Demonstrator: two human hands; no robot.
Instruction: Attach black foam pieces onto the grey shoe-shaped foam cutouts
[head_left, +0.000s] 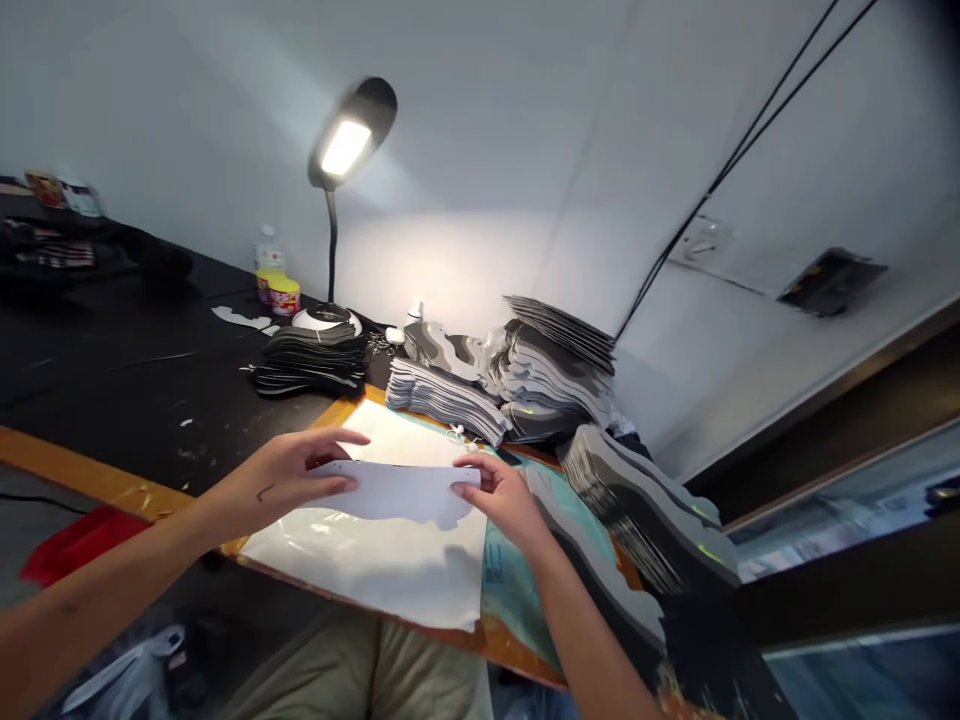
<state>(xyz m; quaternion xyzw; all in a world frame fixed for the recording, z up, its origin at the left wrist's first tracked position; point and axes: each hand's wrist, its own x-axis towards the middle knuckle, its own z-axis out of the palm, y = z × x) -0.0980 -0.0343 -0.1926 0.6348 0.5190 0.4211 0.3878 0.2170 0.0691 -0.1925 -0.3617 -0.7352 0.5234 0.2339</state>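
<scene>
A white cut-out shoe panel with one wavy, notched edge is held up between my two hands. My left hand pinches its left end, with the thumb in front and the index finger stretched out above the edge. At the other end, my right hand grips the panel between thumb and fingers. Below it lies a white sheet on a wooden board. To the right, a grey and black layered shoe piece rests on a teal sheet, close to my right forearm.
A lit desk lamp stands behind a stack of black pieces. Stacks of white pieces and grey pieces line the back. Another grey stack sits at the right. Yellow tubs and a bottle stand back left.
</scene>
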